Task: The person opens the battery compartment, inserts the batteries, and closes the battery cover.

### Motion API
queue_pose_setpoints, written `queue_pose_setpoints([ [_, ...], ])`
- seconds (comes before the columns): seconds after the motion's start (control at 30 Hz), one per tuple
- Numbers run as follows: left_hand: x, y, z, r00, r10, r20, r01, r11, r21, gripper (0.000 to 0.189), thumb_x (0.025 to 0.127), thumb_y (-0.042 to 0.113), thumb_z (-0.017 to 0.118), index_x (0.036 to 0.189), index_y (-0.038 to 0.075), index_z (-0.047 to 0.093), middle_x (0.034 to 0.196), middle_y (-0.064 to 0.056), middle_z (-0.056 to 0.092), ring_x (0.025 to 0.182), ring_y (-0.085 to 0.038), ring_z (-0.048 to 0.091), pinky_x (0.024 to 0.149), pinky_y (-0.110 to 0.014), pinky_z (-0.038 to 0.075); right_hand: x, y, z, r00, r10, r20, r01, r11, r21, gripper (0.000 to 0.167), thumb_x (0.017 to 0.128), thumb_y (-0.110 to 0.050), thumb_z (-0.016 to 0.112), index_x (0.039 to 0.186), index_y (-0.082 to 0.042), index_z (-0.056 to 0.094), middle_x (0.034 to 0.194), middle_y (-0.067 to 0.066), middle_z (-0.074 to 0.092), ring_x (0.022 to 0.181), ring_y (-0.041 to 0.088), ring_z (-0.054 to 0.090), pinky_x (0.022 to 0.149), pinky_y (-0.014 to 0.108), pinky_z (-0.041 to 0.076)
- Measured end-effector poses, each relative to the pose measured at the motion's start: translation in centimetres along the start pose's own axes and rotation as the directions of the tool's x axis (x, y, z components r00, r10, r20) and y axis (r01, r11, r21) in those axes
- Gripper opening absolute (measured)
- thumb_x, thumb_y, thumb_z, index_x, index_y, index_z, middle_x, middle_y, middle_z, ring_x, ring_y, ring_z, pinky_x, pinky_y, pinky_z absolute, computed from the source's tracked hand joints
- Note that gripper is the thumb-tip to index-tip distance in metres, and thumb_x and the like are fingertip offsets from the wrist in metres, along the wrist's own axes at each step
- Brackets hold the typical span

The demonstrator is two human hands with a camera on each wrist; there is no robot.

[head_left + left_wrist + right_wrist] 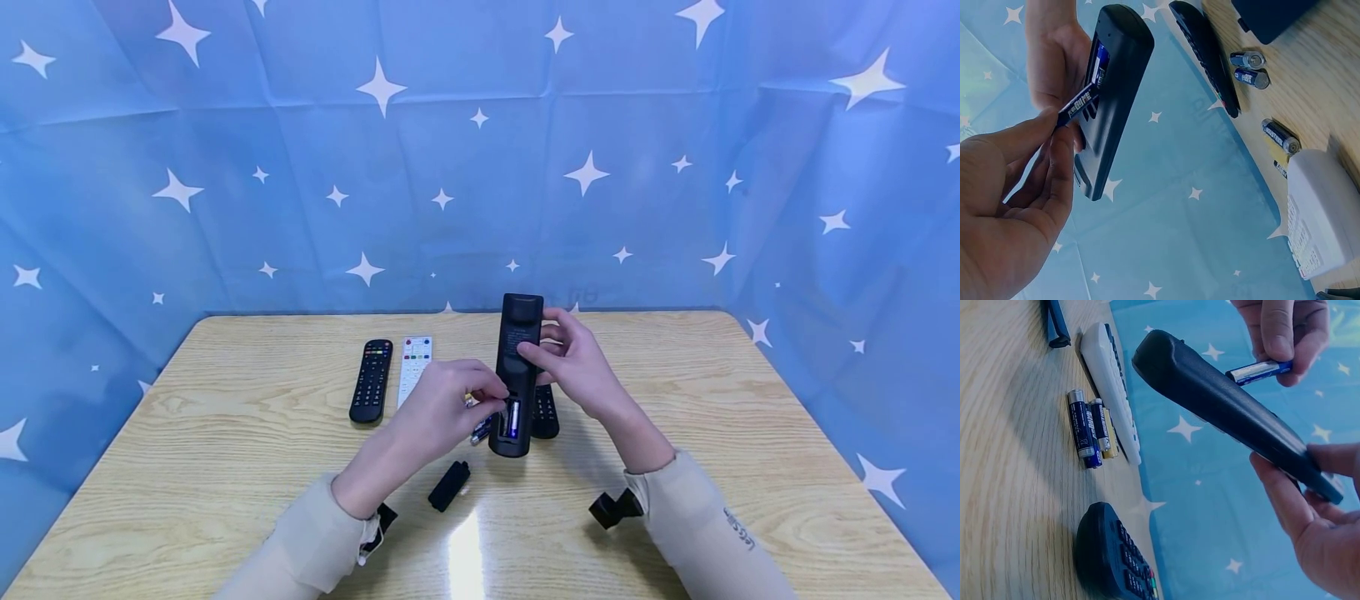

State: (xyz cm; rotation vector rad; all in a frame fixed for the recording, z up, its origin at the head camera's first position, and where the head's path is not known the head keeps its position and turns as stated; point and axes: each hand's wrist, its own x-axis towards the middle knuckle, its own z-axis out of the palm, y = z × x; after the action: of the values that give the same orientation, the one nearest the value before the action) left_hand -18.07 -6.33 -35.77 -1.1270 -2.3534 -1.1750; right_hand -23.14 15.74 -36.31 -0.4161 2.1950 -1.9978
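My right hand (573,367) holds a black remote control (517,329) by its upper end, tilted above the table with its back showing. The battery compartment at the remote's lower end lies uncovered, and one battery (514,417) is inside it. With thumb and fingers my left hand (450,408) pinches another battery (1077,106), blue and silver, at a slant to the compartment opening. Its far end meets the opening in the left wrist view. A small black battery cover (449,486) lies on the table below the left hand.
Several loose batteries (1082,428) lie on the wooden table (225,467) beneath the held remote. A black remote (371,381) and a white remote (416,358) lie to the left; another black remote (546,414) is partly hidden behind the held one. A blue star-patterned curtain (480,200) surrounds the table.
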Motion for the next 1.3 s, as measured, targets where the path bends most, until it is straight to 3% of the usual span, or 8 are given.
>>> queue_pose_setpoints([
  [0.4,0.0,0.4,0.7,1.0,-0.017,0.015,0.016,0.998,0.057,0.01,0.085,-0.007,0.08,0.09,0.001,0.078,0.094,-0.006,0.073,0.082,-0.014,0.071,0.074,-0.015,0.055,-0.1,-0.2,0.2,1.0,-0.003,0.003,0.003,1.0,-0.002,0.052,0.101,-0.01,0.067,0.145,-0.002,0.04,0.122,0.024,0.061,0.102,0.027,0.07,0.074,0.043,0.062],
  [0.87,-0.3,-0.1,1.4,1.0,-0.016,0.021,0.013,0.992,0.128,0.012,0.084,-0.006,0.081,0.089,0.004,0.077,0.093,-0.005,0.069,0.081,-0.014,0.07,0.073,-0.016,0.056,-0.1,-0.3,0.3,1.0,-0.004,-0.001,0.004,1.0,-0.005,0.055,0.101,-0.012,0.068,0.147,-0.003,0.039,0.123,0.024,0.06,0.105,0.029,0.069,0.076,0.046,0.062],
  [1.3,-0.5,-0.3,1.6,0.993,-0.115,-0.013,0.115,0.993,0.023,0.011,0.091,-0.004,0.075,0.099,0.005,0.075,0.097,-0.004,0.073,0.083,-0.012,0.069,0.073,-0.021,0.057,-0.2,0.0,0.3,1.0,-0.001,-0.004,0.001,1.0,-0.016,0.055,0.1,-0.011,0.068,0.146,-0.003,0.039,0.123,0.025,0.061,0.105,0.031,0.069,0.075,0.044,0.062],
])
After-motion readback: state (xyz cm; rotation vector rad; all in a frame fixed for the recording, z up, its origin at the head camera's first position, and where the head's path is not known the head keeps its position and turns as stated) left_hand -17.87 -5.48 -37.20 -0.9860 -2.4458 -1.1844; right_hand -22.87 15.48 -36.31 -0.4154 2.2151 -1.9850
